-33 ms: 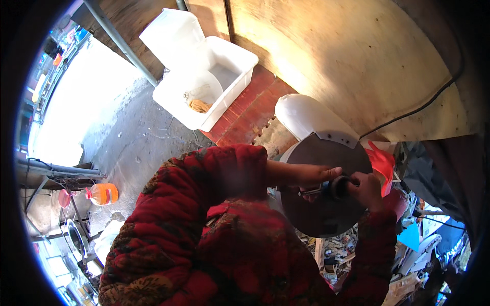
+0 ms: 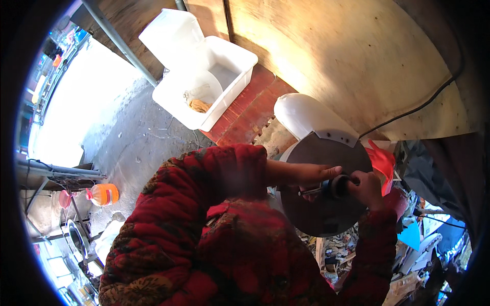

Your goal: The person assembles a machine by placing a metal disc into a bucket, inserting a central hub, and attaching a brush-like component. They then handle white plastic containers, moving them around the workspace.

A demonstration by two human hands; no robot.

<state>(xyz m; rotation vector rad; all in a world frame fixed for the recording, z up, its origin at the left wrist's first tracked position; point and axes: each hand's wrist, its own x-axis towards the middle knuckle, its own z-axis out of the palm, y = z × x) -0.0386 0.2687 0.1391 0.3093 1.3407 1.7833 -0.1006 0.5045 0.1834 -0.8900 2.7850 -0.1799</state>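
Observation:
A large dark disc [image 2: 324, 219] sits partly under a white rounded housing [image 2: 309, 117]. Over its face, a dark round piece [image 2: 338, 187] is held between both my hands. My left hand [image 2: 314, 175] comes in from the left, thumb stretched along the top of the piece and the other fingers mostly in shadow beneath. From the right, my right hand [image 2: 368, 189] grips the same piece with bent fingers. A short shiny metal rod [image 2: 309, 192] shows beside the left fingers; whether it belongs to the piece I cannot tell. Contact between piece and disc is hidden.
Beyond the left arm, a white plastic bin [image 2: 229, 102] holding a brownish cloth stands on a red board [image 2: 245, 109]. A plywood wall [image 2: 357, 61] with a black cable [image 2: 408, 115] rises behind. Scraps [image 2: 339, 255] lie below the disc; an orange jug [image 2: 104, 194] stands left.

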